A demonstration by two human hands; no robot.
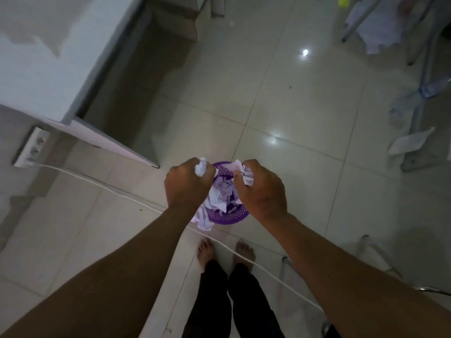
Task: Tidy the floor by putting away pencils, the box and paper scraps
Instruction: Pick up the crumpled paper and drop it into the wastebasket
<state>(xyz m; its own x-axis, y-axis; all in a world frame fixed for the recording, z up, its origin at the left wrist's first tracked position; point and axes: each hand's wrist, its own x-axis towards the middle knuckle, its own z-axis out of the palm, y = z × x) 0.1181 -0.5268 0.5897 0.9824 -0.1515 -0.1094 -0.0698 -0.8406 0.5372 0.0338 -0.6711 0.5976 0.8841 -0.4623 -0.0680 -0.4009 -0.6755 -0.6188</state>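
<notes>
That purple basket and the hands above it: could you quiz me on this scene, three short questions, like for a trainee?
1. True or false: the purple basket already holds paper.
2. What does the left hand grip?
A. a pencil
B. a crumpled paper scrap
C. a box
3. What runs across the floor tiles in front of the bare feet?

Key:
1. True.
2. B; the right hand grips another scrap.
3. A white cable.

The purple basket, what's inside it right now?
The purple basket holds crumpled white paper scraps, one hanging over its near rim. Both hands cover the basket's sides, so anything under the paper is hidden.
</notes>
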